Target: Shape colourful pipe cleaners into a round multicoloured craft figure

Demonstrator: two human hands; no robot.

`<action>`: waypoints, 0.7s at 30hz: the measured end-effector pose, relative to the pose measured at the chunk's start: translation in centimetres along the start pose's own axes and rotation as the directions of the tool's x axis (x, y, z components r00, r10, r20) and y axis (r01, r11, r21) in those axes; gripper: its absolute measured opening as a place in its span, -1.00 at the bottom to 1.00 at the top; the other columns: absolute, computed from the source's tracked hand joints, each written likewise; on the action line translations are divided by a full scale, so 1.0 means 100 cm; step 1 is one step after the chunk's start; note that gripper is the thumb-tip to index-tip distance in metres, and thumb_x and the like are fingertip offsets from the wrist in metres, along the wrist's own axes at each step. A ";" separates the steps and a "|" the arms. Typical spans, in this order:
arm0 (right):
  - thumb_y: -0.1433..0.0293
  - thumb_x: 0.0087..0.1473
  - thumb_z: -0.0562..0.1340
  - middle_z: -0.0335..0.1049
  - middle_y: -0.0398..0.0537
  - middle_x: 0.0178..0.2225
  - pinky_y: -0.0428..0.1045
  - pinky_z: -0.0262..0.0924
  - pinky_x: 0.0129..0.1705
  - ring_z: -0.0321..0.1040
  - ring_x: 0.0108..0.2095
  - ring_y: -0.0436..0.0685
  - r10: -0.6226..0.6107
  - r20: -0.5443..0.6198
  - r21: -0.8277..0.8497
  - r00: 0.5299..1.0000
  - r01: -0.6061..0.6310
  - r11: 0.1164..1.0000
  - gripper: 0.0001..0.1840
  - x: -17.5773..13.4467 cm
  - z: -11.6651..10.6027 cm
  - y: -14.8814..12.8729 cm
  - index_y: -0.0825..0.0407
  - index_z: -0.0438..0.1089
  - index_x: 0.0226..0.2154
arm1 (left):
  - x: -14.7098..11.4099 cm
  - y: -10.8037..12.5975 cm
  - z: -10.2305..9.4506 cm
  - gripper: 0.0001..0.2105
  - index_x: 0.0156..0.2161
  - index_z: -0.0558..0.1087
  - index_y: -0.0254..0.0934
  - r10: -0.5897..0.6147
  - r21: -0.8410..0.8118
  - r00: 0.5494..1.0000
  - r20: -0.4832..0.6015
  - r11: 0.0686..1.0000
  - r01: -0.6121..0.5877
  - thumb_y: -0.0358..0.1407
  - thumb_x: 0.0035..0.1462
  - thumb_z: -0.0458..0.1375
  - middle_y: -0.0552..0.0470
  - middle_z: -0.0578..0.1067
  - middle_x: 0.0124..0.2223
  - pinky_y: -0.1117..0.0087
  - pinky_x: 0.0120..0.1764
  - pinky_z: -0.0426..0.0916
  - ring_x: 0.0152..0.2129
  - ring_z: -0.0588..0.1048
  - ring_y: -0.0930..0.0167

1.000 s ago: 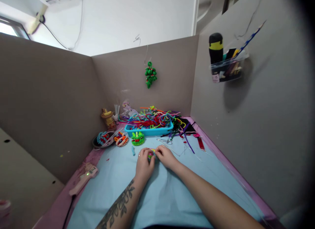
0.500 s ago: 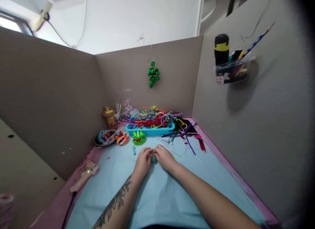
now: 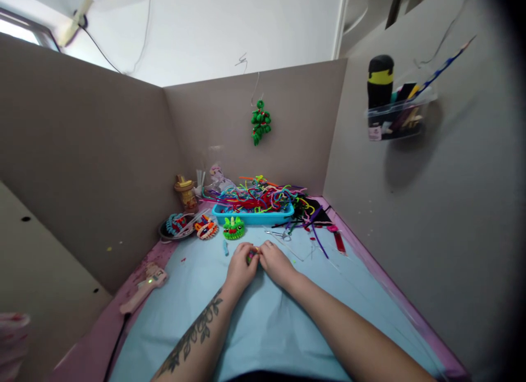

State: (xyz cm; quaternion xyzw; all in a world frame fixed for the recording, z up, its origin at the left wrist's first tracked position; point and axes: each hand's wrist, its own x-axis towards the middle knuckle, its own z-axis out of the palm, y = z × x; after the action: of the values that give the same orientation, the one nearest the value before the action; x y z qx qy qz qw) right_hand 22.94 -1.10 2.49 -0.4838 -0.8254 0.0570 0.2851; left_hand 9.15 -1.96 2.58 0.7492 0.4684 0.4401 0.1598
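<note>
While left hand (image 3: 240,267) holds colourful piece (image 3: 250,257) (half-hidden), right hand (image 3: 276,263) pinching

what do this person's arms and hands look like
The left hand and right hand are ungloved; no sleeves show on the forearms. A dark, leafy tattoo runs along the left one; the right shows no marking. The right hand seems to wear a small ring.

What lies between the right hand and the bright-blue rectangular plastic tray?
Small silver metal scissors on the pale-blue cloth, between the right hand and the right part of the tray; the head view shows it.
</note>
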 end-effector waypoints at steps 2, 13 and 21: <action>0.58 0.07 0.03 0.25 0.02 -0.32 0.00 0.15 -0.18 0.20 -0.27 0.12 -0.007 -0.010 -0.015 1.000 0.006 1.000 -0.84 -0.001 0.001 0.000 0.11 0.29 -0.37 | 0.001 -0.001 0.001 -0.87 -0.35 0.39 -0.26 0.003 -0.009 1.000 -0.004 1.000 -0.003 -0.46 -0.04 0.04 -0.04 0.41 -0.25 0.32 -0.13 0.26 -0.23 0.38 0.36; 0.60 0.05 0.04 0.24 0.00 -0.39 0.02 0.19 -0.24 0.19 -0.32 0.13 -0.096 -0.125 -0.100 0.988 0.083 0.991 -0.83 -0.004 0.007 0.000 0.10 0.28 -0.41 | 0.004 -0.005 0.003 -0.89 -0.41 0.39 -0.27 -0.035 0.003 0.999 0.002 0.999 0.035 -0.47 -0.10 0.07 0.01 0.43 -0.33 0.38 -0.24 0.28 -0.33 0.39 0.40; 0.60 0.02 0.06 0.24 0.01 -0.39 0.04 0.21 -0.27 0.18 -0.33 0.14 -0.171 -0.203 -0.027 0.964 0.169 0.985 -0.84 -0.007 0.002 -0.012 0.08 0.27 -0.41 | 0.004 -0.005 0.002 -0.87 -0.44 0.41 -0.28 -0.037 -0.018 0.999 -0.020 0.999 0.037 -0.50 -0.13 0.07 0.01 0.45 -0.34 0.37 -0.22 0.29 -0.34 0.40 0.40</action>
State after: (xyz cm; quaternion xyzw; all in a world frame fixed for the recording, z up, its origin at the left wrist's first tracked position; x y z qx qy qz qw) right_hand 22.17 -2.30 2.48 -0.4159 -0.8304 -0.0219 0.3701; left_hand 9.12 -1.36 2.37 0.7344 0.4799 0.4489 0.1699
